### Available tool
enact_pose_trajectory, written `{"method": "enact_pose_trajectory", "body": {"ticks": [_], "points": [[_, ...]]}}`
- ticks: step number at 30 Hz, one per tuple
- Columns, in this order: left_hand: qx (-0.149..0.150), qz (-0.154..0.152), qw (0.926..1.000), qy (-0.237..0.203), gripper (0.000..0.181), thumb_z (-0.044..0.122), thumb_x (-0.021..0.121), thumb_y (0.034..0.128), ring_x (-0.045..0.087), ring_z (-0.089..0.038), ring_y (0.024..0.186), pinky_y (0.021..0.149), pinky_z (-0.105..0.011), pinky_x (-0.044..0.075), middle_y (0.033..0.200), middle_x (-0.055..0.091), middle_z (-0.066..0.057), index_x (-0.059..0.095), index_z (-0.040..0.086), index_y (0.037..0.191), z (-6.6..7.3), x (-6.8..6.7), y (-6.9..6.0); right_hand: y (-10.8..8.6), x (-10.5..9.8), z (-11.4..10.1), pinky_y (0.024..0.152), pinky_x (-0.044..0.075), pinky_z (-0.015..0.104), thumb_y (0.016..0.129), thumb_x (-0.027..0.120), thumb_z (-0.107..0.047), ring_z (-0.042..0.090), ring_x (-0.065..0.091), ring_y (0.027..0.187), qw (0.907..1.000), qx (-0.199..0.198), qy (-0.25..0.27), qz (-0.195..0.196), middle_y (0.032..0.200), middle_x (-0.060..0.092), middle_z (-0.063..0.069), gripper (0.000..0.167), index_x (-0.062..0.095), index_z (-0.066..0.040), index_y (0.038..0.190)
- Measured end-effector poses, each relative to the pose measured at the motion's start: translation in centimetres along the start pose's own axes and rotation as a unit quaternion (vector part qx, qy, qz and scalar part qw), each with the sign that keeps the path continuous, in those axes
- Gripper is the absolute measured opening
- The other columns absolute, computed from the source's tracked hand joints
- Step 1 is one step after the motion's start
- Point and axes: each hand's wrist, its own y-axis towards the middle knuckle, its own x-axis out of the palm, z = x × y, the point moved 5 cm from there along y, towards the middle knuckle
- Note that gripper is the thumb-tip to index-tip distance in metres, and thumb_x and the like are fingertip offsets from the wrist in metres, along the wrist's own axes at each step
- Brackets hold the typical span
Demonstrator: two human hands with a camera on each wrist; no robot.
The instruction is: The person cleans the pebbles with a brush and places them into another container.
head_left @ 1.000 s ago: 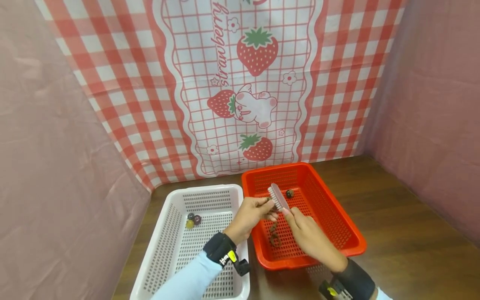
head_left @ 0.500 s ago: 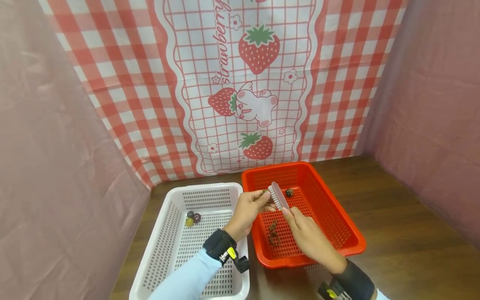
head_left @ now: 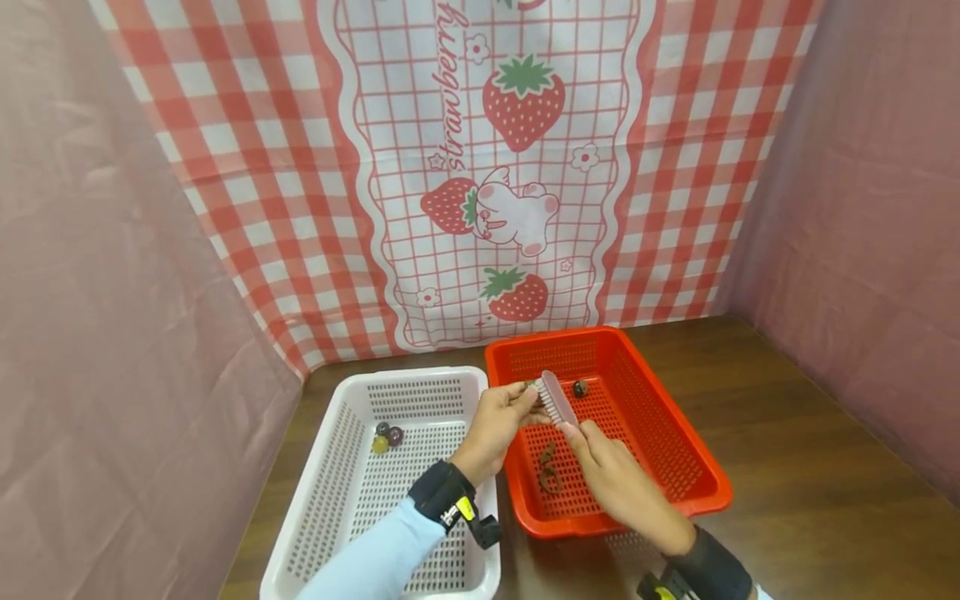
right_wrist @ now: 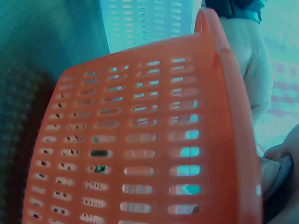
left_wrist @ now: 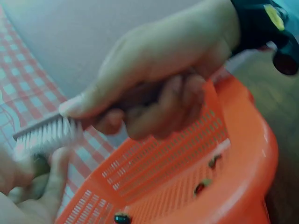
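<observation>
Brush [head_left: 558, 398] at small dark ball [left_wrist: 41, 163], over red basket [head_left: 701, 503]

Right hand [head_left: 617, 477]: fingers curled round the handle [left_wrist: 135, 96], thumb laid along it toward the bristles [left_wrist: 44, 134]. Left hand [head_left: 493, 427]: thumb and fingertips pinch the ball, right at the bristle ends. Can't tell if the bristles bear on the ball or just graze the fingers; left wrist view is blurry, right wrist view mostly basket wall.

How I'd run it: short, light strokes, aimed off the left fingertips. Roll the ball a bit between strokes so every side gets bristle. Pinch firm, not hard; a round thing could squirt out. Low over the red basket seems the right spot, loose bits should land inside.

Looks: ball is small, roundish, dark, largely covered by fingers. Brush has a dull pink back, white bristles in rows.

Further out: brown-patched dark ball [head_left: 581, 388] plus brown scraps [head_left: 550, 478] in the red basket. White basket [head_left: 408, 373] alongside has three glossy marbles [head_left: 395, 437], bunched: dark, purple, yellow.
</observation>
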Motion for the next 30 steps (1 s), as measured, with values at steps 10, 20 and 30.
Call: {"method": "enact_pose_trajectory", "body": {"ticks": [10,20,30], "points": [[-0.008,0.020,0.9997,0.009,0.027,0.009,0.056,0.1063,0.071,-0.016,0.086,0.088,-0.037,0.060,0.106,0.074,-0.020,0.068,-0.010,0.121,-0.4,-0.2,-0.2,-0.2,0.5,0.3,0.047,0.029,0.024,0.112,0.037,-0.046,0.009,0.031,0.052,0.9999,0.007,0.010,-0.008,0.067,0.039,-0.002,0.039,0.052,-0.010,0.106],[0.001,-0.041,0.9988,0.028,0.026,0.009,0.059,0.1051,0.073,-0.017,0.084,0.090,-0.037,0.059,0.102,0.074,-0.020,0.070,-0.009,0.121,-0.4,0.4,-0.3,0.0,-0.1,0.0,0.047,0.027,0.024,0.112,0.040,-0.045,0.008,0.031,0.052,0.9995,-0.008,0.009,0.028,0.067,0.038,-0.002,0.038,0.054,-0.010,0.105],[0.018,-0.094,0.9951,0.027,0.029,0.009,0.057,0.1061,0.070,-0.015,0.083,0.092,-0.036,0.059,0.105,0.071,-0.028,0.067,-0.010,0.126,-0.1,0.6,-0.2,0.3,-0.9,-0.1,0.047,0.029,0.025,0.112,0.042,-0.043,0.009,0.032,0.053,0.9986,-0.022,0.017,0.045,0.068,0.039,-0.001,0.036,0.053,-0.011,0.101]]}}
